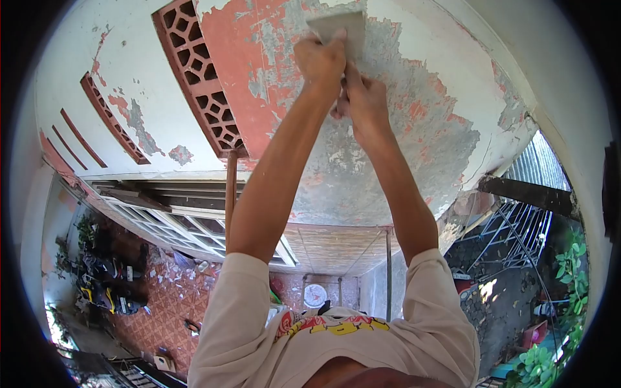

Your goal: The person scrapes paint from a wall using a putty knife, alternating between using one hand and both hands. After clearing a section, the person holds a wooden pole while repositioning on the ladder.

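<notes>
Both my arms are raised to the peeling wall (414, 136), which shows grey, red and white patches. A flat scraper blade (343, 31) lies against the wall near the top of the view. My left hand (319, 59) is closed on the scraper, with the thumb on its blade. Just below and to the right, my right hand (365, 97) is wrapped round the scraper's lower part, touching my left hand. The handle is mostly hidden by my fingers.
Left of my arms are a red vent block (202, 77) and a window frame (187, 223). Far below, paint chips lie on the tiled floor (152, 323), near a white bucket (315, 295) and parked motorcycles (110, 291). A dark beam (527, 194) juts at right.
</notes>
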Demonstrator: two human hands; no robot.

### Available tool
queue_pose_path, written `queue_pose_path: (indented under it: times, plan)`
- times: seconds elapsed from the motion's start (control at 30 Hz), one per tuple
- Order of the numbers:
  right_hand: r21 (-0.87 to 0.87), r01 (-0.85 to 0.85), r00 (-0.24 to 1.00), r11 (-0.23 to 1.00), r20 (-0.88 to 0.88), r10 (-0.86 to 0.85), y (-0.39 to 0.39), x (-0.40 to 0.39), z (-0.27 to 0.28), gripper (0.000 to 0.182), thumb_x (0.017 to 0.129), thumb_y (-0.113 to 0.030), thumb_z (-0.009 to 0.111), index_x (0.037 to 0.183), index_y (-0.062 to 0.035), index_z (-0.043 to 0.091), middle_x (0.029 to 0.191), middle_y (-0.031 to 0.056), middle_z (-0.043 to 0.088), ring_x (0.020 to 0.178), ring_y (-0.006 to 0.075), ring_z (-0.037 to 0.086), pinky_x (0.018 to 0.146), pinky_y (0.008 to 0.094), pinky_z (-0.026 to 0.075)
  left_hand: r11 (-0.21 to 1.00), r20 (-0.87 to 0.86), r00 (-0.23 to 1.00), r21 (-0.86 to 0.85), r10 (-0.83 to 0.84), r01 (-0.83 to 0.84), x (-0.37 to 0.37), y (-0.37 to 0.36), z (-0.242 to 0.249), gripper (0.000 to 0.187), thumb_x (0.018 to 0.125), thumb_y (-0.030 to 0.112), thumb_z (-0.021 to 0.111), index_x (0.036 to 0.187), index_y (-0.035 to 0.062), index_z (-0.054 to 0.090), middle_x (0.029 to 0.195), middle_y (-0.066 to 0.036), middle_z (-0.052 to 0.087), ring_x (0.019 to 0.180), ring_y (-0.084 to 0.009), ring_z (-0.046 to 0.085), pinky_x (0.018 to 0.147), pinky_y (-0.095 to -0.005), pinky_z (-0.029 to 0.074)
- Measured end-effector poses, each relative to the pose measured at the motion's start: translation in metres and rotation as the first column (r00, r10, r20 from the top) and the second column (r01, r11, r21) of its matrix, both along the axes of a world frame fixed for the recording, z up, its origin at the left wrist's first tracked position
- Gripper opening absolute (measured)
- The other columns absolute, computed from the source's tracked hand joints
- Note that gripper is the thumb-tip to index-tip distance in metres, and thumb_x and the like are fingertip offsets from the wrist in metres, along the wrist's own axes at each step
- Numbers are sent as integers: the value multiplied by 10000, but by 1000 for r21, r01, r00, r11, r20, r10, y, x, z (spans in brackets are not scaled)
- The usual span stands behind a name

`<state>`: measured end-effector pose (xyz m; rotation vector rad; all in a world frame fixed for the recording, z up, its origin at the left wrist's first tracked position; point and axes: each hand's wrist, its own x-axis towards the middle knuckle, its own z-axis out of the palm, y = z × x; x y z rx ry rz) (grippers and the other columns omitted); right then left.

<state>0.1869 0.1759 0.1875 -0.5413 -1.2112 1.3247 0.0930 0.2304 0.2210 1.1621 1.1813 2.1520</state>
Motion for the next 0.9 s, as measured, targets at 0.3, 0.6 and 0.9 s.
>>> queue_pose_path:
  times: [0.3, 0.6, 0.9]
  plan:
    - [157, 119, 988, 980, 83, -133, 7, -4, -2, 397, 1010, -376, 537, 806, -38, 576, 556, -18, 406, 440, 72, 373, 447, 290, 396, 994, 81, 991, 47, -105, 101, 0, -6, 15, 281, 793, 135, 773, 708, -93, 632, 726, -169, 652, 568, -201, 587, 465, -381, 467]
    - [2, -34, 966, 999, 257, 32, -30, 10, -149, 467, 1021, -407, 523, 1022, 43, 647, 659, 33, 546, 538, 93, 542, 496, 266, 427, 937, -196, 954, -312, -226, 158, -20, -42, -139, 319, 870, 283, 748, 814, -22, 675, 681, -12, 598, 570, -74, 498, 467, -282, 398]
    - [-244, -390, 499, 888, 754, 427, -125, 57, -398, 434, 1039, -354, 481, 1356, -62, 532, 1282, 117, 617, 1146, 259, 597, 949, 476, 486, 788, -189, 968, -615, -164, 14, -19, -140, -414, 435, 818, 384, 725, 760, -45, 682, 567, -93, 605, 549, -117, 551, 510, -379, 438]
